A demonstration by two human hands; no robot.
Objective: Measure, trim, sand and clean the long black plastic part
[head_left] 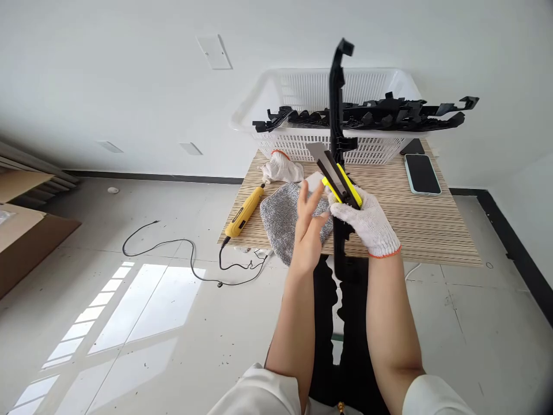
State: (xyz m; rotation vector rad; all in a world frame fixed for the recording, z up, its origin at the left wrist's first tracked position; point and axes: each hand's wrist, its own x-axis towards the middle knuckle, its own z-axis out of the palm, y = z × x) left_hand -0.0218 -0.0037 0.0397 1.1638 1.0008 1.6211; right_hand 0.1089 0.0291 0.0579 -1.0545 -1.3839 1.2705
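Head view: right hand (365, 222), white knit glove, grip clenched around yellow-and-black utility knife (339, 181) with blade out, plus long black plastic trim strip (336, 115) standing upright over striped wooden bench (423, 225). Left hand (307, 227) bare, fingers spread, grip released, just beside knife handle, above grey knit cloth (279, 219). Yellow rotary tool (245, 210) left of cloth; white mesh basket (302, 92) behind.

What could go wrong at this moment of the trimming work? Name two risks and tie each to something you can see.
1. The left hand is bare and open, close to the utility knife whose blade is extended; a slip could cut it.
2. The right hand, in a knit glove, grips both the knife and the long black plastic part, which stands upright and could tip or twist.
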